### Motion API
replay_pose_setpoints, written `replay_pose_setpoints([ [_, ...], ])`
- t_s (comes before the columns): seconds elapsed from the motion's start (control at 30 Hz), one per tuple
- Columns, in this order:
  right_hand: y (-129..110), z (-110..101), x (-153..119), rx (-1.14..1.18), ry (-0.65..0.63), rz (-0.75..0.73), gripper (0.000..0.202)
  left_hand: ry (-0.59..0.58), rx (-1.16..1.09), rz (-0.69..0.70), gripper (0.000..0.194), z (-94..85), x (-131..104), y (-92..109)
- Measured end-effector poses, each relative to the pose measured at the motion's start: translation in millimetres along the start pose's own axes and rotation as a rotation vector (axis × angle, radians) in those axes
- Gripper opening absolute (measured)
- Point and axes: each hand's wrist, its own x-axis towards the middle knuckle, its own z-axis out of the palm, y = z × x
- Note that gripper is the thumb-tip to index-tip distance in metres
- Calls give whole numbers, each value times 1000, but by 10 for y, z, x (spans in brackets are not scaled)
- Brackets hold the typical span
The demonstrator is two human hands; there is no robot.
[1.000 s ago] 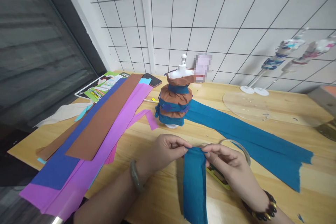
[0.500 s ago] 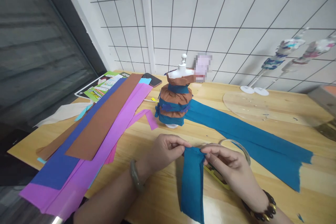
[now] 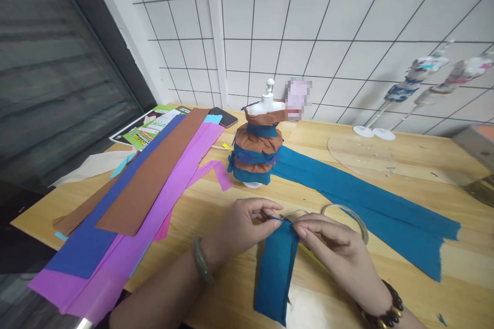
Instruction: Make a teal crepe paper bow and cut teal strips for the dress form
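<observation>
My teal strip [image 3: 276, 272] hangs at the lower centre of the frame, its top edge stretched between my hands; I can't tell whether its lower end touches the table [image 3: 208, 195]. My left hand [image 3: 241, 223] pinches the left top corner between thumb and fingertips, the other fingers loosely curled. My right hand [image 3: 337, 247] is closed the same way on the right corner. I wear a bangle [image 3: 203, 262] on my left wrist and beads [image 3: 393, 303] on my right.

A tape ring [image 3: 362, 226] lies just beyond my right hand, and something yellow [image 3: 311, 257], mostly hidden, shows below it.

The form [image 3: 258, 141] stands upright at the centre, wrapped in brown and teal bands. From beside it a teal sheet [image 3: 370, 205] runs to the right of the frame.

Across the left lie a brown strip [image 3: 154, 177], a blue strip [image 3: 83, 257] and a purple strip [image 3: 196, 149], overlapping, with magazines [image 3: 141, 139] and a phone [image 3: 225, 117] near their far ends.

Right of centre lies a clear disc [image 3: 355, 154]; behind it, at upper right, two smaller forms [image 3: 401, 92] stand near the tiled wall [image 3: 328, 10]. A box [image 3: 476, 146] sits at the right edge.
</observation>
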Motion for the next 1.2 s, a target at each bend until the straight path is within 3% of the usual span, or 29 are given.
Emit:
replay_pose_setpoints([
  [0.23,-54,32,-17,-81,-76,-222,14,-55,39,102,32,12,-11,25],
  [0.53,0,67,-13,-39,-6,-86,3,17,313,382,28,10,-24,55],
  [0.83,64,60,-38,-23,41,-44,2,46,262,254,29,5,-12,81],
  [1.03,67,48,-34,-34,-33,38,6,37,189,185,26,-3,5,68],
  [1.2,77,40,-21,-6,-44,64,7,27,195,125,35,-15,4,32],
])
